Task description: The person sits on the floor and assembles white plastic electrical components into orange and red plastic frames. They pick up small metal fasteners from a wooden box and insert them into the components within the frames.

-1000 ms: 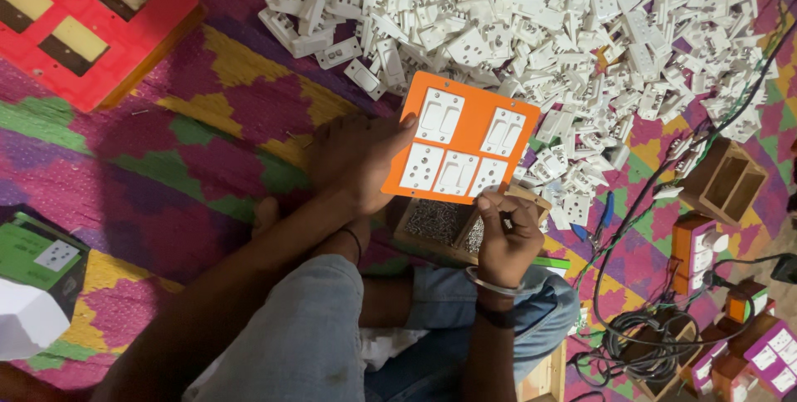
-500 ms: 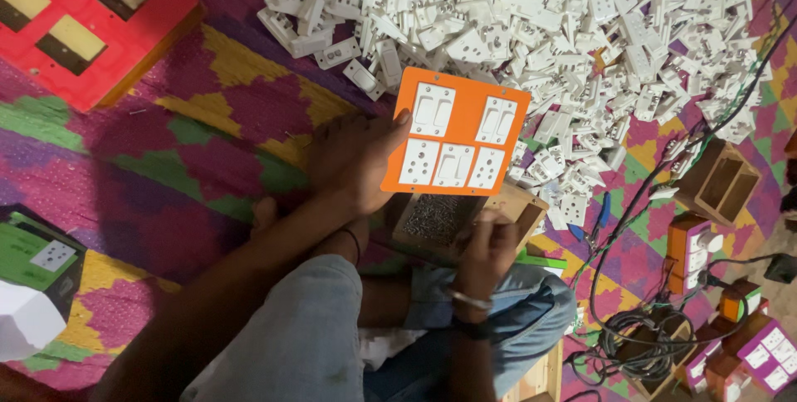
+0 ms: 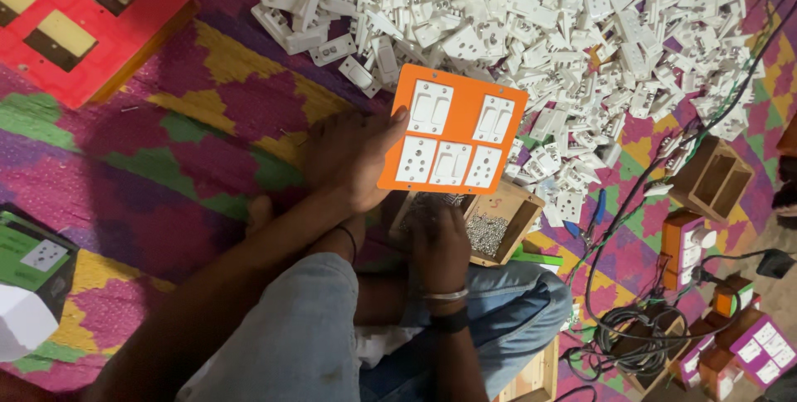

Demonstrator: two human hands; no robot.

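Gripping orange switch plate (image 3: pixel 452 131) by its nine o'clock edge, left hand (image 3: pixel 353 161) closed on it, right hand (image 3: pixel 440 244) fingers dipped in wooden screw box (image 3: pixel 498 228) at six o'clock, grasp hidden.

The room is dim with soft, even light. The pile of white switch parts (image 3: pixel 531 29) is brightest and stays crisp. Below it, the arms and lap sink into deep shadow. The orange switch board (image 3: pixel 453 130) shows no glare. Corners look slightly soft.

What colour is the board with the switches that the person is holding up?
The board is bright orange with white switches and sockets, held by the left hand; the head view shows it.
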